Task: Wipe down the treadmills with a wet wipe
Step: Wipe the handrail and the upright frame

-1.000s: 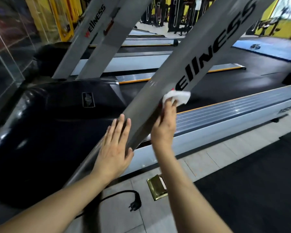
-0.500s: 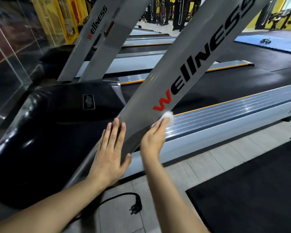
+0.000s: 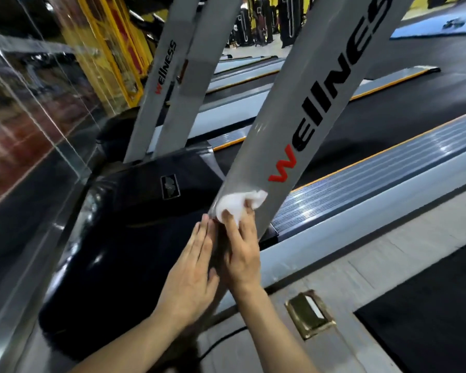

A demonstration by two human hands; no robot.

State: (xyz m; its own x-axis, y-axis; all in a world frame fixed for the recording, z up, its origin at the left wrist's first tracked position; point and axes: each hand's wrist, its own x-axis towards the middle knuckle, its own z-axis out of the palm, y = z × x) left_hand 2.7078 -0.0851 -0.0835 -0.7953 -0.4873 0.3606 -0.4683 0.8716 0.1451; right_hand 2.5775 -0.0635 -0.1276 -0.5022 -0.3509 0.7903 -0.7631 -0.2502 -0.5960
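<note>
Head view. Wet wipe [image 3: 238, 204] bunched, pressed by right hand [image 3: 242, 251] fingers onto lower part of grey upright [image 3: 315, 109], just under red W. Left hand [image 3: 191, 275] laid flat beside, fingers straight and close, holding nothing. Risks judged: wipe slipped from under fingertips on slick sloped face; left edge missed; 1 power cord [image 3: 221, 343] on floor near feet snagged.

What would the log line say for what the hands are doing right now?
right hand: presses wet wipe on grey upright | left hand: flat on upright's lower edge | step: wiping
</note>
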